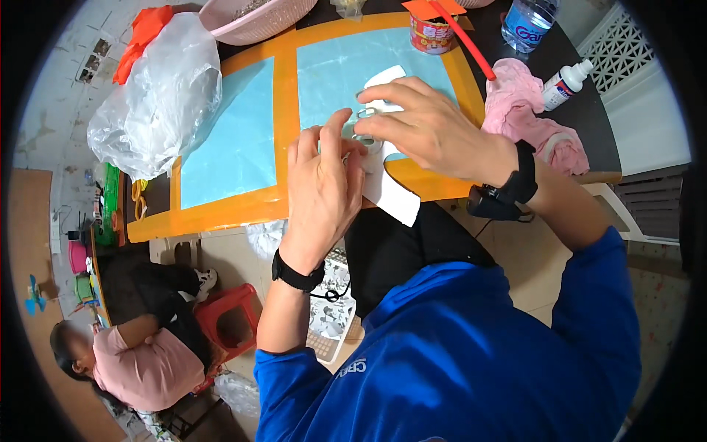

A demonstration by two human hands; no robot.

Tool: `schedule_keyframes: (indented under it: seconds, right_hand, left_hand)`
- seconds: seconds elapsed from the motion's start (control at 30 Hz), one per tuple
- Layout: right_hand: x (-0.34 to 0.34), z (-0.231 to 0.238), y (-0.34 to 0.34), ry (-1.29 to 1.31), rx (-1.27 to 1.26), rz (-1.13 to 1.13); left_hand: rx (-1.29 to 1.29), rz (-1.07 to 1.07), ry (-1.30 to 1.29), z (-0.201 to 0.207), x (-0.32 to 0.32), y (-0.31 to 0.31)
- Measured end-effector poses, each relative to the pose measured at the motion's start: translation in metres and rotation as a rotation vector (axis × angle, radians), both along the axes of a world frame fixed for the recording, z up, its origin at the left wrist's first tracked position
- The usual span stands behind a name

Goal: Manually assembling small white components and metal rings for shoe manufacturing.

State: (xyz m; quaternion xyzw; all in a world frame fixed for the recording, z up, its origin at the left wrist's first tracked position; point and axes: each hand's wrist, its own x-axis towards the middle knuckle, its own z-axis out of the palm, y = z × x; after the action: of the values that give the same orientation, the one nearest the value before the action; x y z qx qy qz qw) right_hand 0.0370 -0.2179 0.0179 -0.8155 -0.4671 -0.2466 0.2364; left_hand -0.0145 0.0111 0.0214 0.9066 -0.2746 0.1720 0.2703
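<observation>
Both my hands meet over the table (221,214), which has an orange frame and light blue panels. My left hand (320,184) grips a white paper sheet (394,197) that hangs over the table's near edge; another part of the sheet shows past my fingers. My right hand (427,125) lies over the sheet with its fingers closed around pale grey looped handles that look like scissors (364,116). The blades are hidden under my hands. Each wrist wears a black band.
A crumpled clear plastic bag (155,96) sits at the table's left, a pink basket (254,18) at the back. A red tin (431,33), red strip (468,40), water bottle (526,22), small white bottle (567,81) and pink cloth (530,110) lie right. Another person (140,361) sits low left by a red stool (228,317).
</observation>
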Motion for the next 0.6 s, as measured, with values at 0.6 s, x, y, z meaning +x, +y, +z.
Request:
schedule_keyframes:
  seconds: [0.6]
  right_hand:
    - [0.007,0.005,-0.013,0.164,0.005,0.063]
  left_hand:
    - [-0.030,0.341,0.000,-0.002,-0.003,-0.035]
